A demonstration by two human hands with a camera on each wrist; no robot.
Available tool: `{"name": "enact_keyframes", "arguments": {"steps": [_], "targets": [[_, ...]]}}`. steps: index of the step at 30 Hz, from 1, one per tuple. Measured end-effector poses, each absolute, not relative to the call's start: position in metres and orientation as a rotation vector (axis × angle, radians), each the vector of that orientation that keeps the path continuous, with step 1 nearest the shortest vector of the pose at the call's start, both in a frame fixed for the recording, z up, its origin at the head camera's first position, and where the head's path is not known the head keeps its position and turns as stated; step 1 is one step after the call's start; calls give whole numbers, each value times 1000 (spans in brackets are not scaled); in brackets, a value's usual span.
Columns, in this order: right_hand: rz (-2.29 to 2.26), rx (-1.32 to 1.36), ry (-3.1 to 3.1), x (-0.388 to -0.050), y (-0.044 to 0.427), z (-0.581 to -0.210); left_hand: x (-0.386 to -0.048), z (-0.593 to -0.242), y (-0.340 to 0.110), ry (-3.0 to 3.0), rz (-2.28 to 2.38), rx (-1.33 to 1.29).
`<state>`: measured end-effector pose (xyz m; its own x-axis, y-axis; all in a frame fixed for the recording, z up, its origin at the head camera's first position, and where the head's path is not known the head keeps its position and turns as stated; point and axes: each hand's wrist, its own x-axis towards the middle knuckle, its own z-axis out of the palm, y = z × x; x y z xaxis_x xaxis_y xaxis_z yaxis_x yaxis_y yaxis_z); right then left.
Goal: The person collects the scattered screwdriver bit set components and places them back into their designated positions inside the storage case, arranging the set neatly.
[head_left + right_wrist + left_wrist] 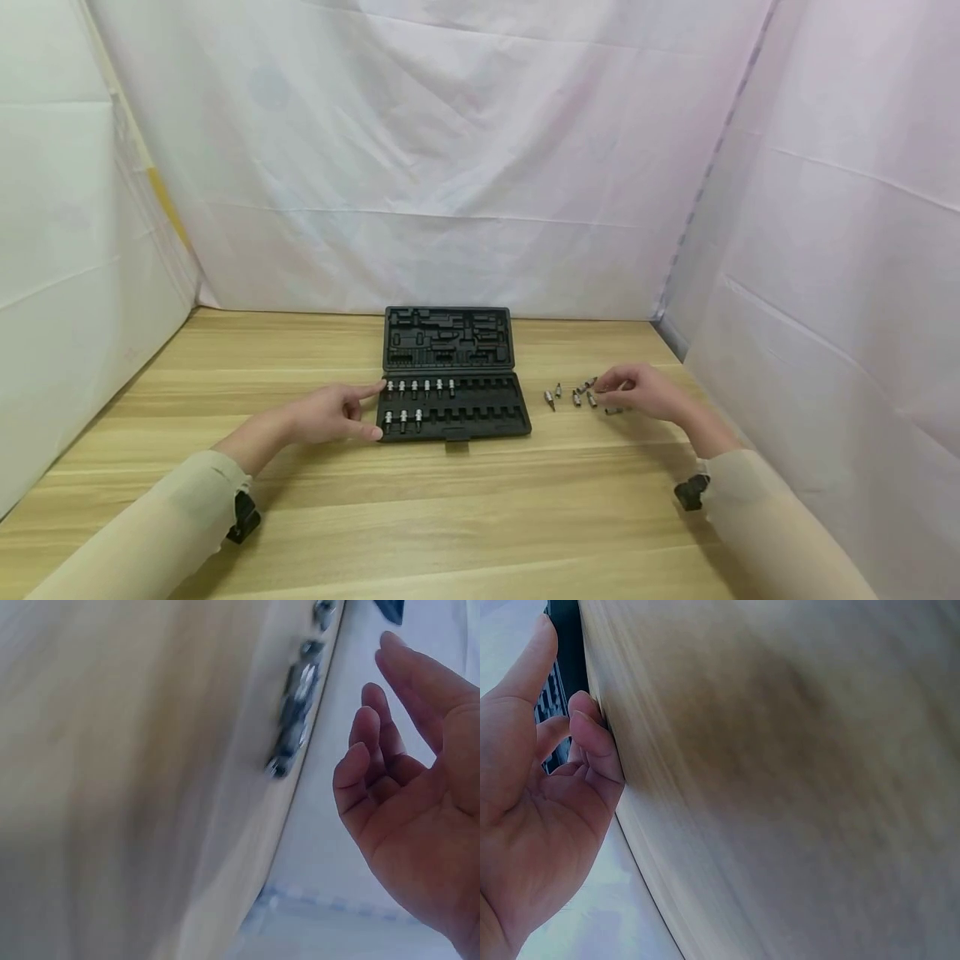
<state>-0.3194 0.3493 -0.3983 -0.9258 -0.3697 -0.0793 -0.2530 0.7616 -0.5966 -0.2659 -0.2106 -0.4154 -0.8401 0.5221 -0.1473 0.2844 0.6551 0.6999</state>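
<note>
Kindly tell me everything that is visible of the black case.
The black case looks like moulded plastic. It lies open on the wooden table, its recessed lid behind the tray. Two slotted rows hold silvery bits at left: six behind, three in front; right slots are empty. A front latch juts out. The left hand touches its left edge.
</note>
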Motion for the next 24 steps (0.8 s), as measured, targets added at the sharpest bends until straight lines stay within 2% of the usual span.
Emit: {"name": "enact_keyframes", "arguments": {"steps": [8,24], "targets": [[-724,-536,2803,-314,370,-405,-266,-415,-212,2542,981,645],[-683,-470,2795,-315,370,-411,-268,-417,-212,2534,981,616]]}}
